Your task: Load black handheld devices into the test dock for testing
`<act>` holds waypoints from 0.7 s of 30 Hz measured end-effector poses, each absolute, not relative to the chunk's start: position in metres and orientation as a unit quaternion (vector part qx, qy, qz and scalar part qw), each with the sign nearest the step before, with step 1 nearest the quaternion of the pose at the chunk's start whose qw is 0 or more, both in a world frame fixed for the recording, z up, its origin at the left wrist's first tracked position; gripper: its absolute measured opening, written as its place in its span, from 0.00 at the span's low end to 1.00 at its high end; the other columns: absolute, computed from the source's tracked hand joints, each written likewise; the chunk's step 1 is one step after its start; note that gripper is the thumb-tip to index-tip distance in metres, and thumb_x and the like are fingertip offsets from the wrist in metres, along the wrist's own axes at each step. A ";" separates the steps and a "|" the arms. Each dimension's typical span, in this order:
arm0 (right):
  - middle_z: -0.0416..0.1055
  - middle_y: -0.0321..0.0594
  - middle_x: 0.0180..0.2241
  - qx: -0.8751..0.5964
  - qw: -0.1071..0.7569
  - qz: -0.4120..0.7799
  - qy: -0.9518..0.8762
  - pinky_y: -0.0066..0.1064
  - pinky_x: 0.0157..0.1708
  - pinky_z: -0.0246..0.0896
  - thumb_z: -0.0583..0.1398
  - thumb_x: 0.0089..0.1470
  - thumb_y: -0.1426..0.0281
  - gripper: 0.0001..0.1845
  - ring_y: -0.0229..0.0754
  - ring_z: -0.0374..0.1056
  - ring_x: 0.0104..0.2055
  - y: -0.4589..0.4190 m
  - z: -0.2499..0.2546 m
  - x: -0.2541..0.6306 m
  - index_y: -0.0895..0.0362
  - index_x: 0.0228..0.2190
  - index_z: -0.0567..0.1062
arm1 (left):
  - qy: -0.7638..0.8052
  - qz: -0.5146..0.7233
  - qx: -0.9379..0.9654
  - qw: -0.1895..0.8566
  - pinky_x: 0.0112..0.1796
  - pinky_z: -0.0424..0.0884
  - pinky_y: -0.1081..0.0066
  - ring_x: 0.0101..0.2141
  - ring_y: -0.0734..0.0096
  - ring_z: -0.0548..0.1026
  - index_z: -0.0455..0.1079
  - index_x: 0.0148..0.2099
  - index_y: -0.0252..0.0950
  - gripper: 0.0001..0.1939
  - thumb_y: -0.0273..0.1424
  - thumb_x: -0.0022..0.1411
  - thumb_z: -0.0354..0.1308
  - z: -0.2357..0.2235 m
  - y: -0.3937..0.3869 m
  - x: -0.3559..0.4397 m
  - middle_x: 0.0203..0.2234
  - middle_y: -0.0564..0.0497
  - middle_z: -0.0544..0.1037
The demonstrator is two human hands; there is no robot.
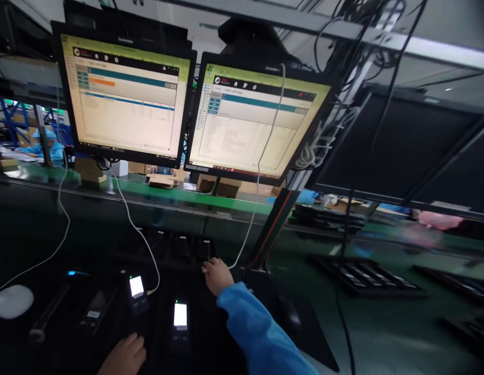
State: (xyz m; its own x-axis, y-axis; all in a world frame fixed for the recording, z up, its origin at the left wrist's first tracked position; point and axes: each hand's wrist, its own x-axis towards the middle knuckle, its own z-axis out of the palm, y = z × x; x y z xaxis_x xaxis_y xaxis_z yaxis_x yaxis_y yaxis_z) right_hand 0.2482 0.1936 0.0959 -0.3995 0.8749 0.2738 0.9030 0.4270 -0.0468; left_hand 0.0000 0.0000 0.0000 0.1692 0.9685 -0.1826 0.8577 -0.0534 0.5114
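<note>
My right hand point(217, 275), in a blue sleeve, reaches forward with its fingers closed around the end of a white cable point(252, 219) beside a row of small dark devices point(182, 245). My left hand point(124, 355) rests low on the dark bench surface, fingers loosely curled, holding nothing that I can see. Just ahead of it lie two small devices with lit screens: one point(136, 287) with a second white cable point(128, 213) plugged in, and another point(180, 315) to its right.
Two monitors point(124, 94) point(249, 122) stand above the bench showing software windows. A white mouse point(11, 301) lies at far left, a dark bar-shaped device point(50, 312) beside it. Black trays point(362, 276) sit at right. Another person in blue point(46, 148) works beyond the green conveyor point(187, 195).
</note>
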 end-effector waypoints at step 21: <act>0.61 0.53 0.57 -0.685 0.153 -0.034 -0.712 0.37 0.56 0.52 0.52 0.61 0.59 0.28 0.53 0.57 0.58 0.240 0.154 0.297 0.62 0.58 0.63 | 0.474 0.097 0.874 -0.041 0.38 0.61 0.61 0.38 0.59 0.64 0.64 0.33 0.35 0.06 0.20 0.51 0.53 0.141 0.096 -0.028 0.35 0.45 0.70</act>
State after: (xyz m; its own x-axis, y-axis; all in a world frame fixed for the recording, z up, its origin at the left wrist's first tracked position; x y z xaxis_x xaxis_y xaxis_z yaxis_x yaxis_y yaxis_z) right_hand 0.2973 0.2396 0.1538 -0.0159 0.9642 0.2647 0.9852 0.0603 -0.1604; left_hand -0.0280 0.0964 0.1409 0.5324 0.8203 0.2090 0.8363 -0.5479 0.0203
